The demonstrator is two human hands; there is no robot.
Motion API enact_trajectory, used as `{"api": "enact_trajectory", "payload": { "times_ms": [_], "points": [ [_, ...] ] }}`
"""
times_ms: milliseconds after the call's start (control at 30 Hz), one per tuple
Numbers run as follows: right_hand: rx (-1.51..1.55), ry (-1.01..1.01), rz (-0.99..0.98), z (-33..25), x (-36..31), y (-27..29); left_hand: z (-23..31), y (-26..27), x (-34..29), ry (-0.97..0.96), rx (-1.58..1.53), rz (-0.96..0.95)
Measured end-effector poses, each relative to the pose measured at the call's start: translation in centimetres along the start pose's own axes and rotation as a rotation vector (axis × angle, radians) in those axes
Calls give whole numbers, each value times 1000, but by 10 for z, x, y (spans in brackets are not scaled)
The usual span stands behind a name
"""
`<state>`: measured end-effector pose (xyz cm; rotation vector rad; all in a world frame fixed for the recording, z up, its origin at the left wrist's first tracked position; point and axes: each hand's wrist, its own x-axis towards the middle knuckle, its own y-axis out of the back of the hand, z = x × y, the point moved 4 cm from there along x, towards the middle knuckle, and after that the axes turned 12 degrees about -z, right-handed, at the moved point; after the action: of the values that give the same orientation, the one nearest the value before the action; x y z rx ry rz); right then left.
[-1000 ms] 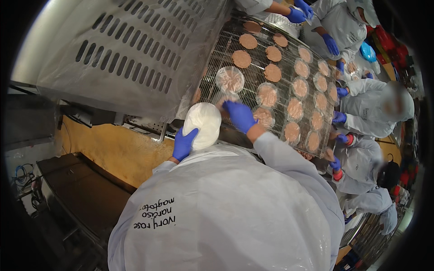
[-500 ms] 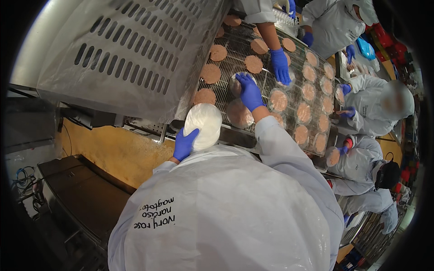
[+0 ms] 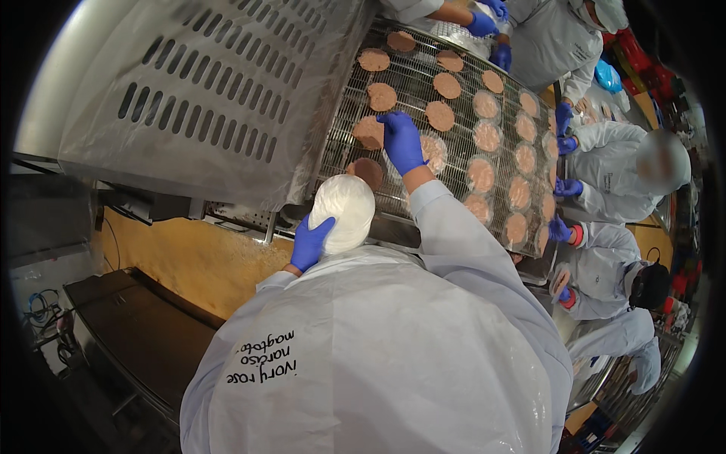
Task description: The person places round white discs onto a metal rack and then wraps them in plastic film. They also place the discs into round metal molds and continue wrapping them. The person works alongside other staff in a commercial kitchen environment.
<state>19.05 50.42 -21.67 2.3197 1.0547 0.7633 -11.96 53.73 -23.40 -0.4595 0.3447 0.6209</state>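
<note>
My left hand (image 3: 308,244) grips a stack of thin, round white film sheets (image 3: 344,214) at the conveyor's near edge. Over the wire mesh belt, my right hand (image 3: 404,144) has its fingers bent and pressed together, the tips at the edge of a round pink meat patty (image 3: 367,133). A pale, see-through patch shows beneath that hand; whether the fingers hold it is hidden. Closer to the stack lies a darker, shaded patty (image 3: 366,173). To the right of my hand, a patty (image 3: 433,151) lies with clear film on it.
Bare patties (image 3: 440,116) lie further up the belt, and film-covered ones (image 3: 482,175) toward its right. A slotted steel cover (image 3: 204,91) stands at the left. Several co-workers in white coats line the far and right sides, one gloved hand (image 3: 482,24) beyond the far edge.
My right hand has moved left from a film-covered patty toward a bare one. The patties have shifted right. A co-worker's hand has withdrawn from the belt. My left hand stays with the stack.
</note>
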Motion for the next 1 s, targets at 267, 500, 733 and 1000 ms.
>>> {"api": "enact_trajectory", "payload": {
  "times_ms": [267,500,733,1000],
  "points": [
    [-178,28,-59,18,-40,23,-1,6,11,22,47,4],
    [-237,-288,-234,71,-128,19,-9,16,22,16,11,-1],
    [33,-234,-246,86,-69,-29,-28,10,53,49,-74,-134],
    [-381,-577,-215,54,-187,57,-30,15,70,112,-11,-132]
  ]
}}
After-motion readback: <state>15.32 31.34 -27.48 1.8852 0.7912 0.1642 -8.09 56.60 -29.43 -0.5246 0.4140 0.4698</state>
